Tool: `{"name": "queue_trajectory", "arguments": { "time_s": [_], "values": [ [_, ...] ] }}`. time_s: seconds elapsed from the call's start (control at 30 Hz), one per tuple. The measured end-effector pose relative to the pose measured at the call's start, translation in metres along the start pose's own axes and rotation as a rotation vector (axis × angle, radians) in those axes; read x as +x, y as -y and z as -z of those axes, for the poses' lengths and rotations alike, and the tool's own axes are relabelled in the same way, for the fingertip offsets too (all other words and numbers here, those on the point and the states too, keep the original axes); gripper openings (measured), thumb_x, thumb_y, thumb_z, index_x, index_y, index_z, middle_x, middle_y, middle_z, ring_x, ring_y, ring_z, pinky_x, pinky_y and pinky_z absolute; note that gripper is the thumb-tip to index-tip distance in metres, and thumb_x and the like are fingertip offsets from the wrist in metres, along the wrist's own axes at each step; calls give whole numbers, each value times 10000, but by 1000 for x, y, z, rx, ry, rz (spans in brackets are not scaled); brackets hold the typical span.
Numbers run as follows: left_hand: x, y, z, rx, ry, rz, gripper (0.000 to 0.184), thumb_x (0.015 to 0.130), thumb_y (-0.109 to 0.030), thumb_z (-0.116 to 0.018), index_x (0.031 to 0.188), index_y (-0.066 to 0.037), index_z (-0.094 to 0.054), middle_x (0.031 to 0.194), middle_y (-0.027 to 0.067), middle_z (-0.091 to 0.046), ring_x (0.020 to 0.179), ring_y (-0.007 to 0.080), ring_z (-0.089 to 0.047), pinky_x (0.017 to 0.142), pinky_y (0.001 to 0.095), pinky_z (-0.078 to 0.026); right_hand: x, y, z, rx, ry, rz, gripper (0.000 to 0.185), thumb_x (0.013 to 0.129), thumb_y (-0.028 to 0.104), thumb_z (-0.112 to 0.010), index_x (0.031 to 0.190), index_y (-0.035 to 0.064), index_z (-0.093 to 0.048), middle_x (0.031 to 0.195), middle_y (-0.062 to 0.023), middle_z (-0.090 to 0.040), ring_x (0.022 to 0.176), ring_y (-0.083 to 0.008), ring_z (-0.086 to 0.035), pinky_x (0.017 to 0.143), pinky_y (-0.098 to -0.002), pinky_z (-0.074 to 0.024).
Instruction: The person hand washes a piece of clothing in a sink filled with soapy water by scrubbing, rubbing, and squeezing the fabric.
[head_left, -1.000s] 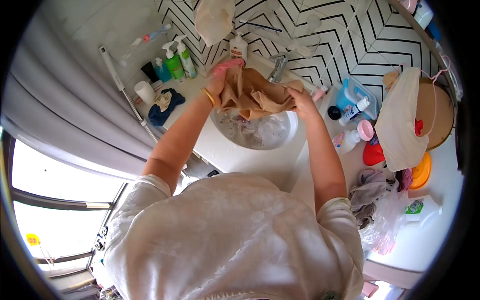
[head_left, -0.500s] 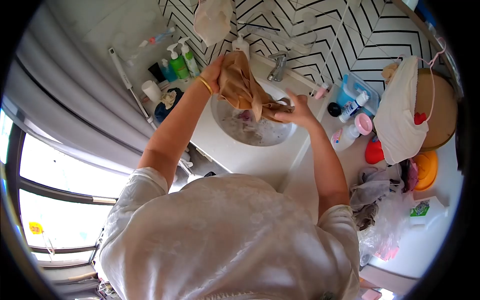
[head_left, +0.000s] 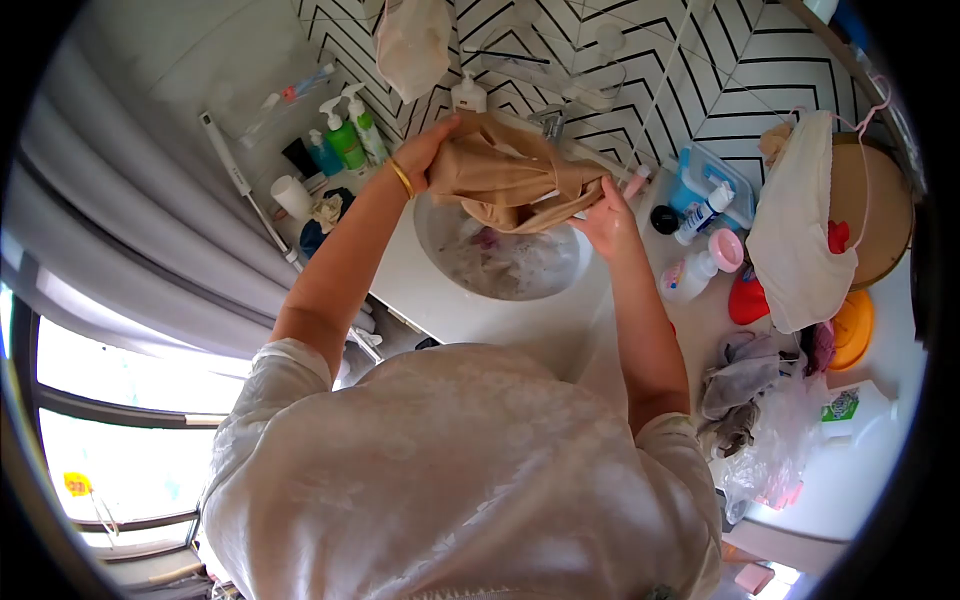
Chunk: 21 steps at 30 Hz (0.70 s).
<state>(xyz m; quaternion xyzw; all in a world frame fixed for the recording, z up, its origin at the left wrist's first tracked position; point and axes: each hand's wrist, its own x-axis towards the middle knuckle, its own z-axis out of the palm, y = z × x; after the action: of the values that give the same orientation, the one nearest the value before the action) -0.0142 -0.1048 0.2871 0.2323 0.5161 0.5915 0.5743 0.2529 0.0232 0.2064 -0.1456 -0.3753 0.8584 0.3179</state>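
Observation:
A tan garment [head_left: 505, 170] of soft cloth is stretched between my two hands above the sink. My left hand [head_left: 425, 155], below which a gold bracelet [head_left: 402, 180] circles the wrist, grips its left side. At the opposite end, my right hand [head_left: 607, 222] is closed on the garment's edge. Under the cloth, the oval white sink [head_left: 570, 275] holds murky, sudsy water with a small pinkish item in it. The metal faucet [head_left: 547, 120] behind is partly covered by the garment.
Left of the sink stand green pump bottles [head_left: 345, 143] and a white cup [head_left: 290, 197]. A white pump bottle [head_left: 468, 95] is at the back. Rightward are a pink-lidded bottle [head_left: 690, 275], a blue basket [head_left: 735, 185], hanging white cloth [head_left: 795, 230] and heaped laundry [head_left: 740, 375].
My right hand has closed on the garment's edge and risen slightly. The garment, which hung in a bunch, is now spread wider and more level between both hands.

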Motion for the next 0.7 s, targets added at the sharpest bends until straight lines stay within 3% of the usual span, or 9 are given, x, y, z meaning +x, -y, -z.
{"name": "queue_trajectory", "arguments": {
  "time_s": [0.1,0.2,0.3,0.43,0.57,0.7],
  "values": [
    [21,15,10,65,79,-47,564,840,-446,-536,1248,-74,-423,1186,107,-515,1039,214,-541,891,354,-457,10,2,-8,139,97,-22,510,899,416,-435,1303,121,-336,1346,-66,-363,1255,-270,-310,1013,-530,-202],
    [36,32,8,48,170,-249,520,818,-352,-613,1198,-34,-455,1139,96,-542,1006,175,-550,859,312,-469,17,9,-19,214,132,-58,482,909,385,-435,1288,99,-352,1321,-78,-389,1234,-256,-342,1012,-463,-256],
    [27,43,3,38,465,126,688,772,-449,-637,1266,-38,-393,1224,107,-488,1107,214,-492,947,350,-404,29,12,-28,126,-33,35,407,909,325,-458,1223,70,-420,1225,-78,-476,1142,-226,-443,961,-393,-348],
    [10,52,-24,215,718,3,788,715,-429,-704,1297,-34,-347,1256,116,-458,1154,218,-447,989,337,-348,37,11,-39,-36,-24,107,318,897,230,-490,1151,40,-469,1068,-62,-543,965,-177,-526,833,-315,-437],
    [20,82,-29,489,681,-121,782,718,-398,-711,1301,-31,-341,1230,96,-471,1146,191,-431,967,315,-350,34,10,-55,11,-107,4,232,896,197,-491,1069,45,-521,995,-47,-566,901,-160,-539,794,-320,-456],
    [21,96,-31,445,695,16,867,691,-440,-722,1325,-25,-301,1232,91,-460,1133,190,-428,958,311,-351,28,11,-65,16,-86,59,203,896,189,-492,1044,56,-533,977,-39,-575,879,-155,-544,772,-320,-462]
  ]
}}
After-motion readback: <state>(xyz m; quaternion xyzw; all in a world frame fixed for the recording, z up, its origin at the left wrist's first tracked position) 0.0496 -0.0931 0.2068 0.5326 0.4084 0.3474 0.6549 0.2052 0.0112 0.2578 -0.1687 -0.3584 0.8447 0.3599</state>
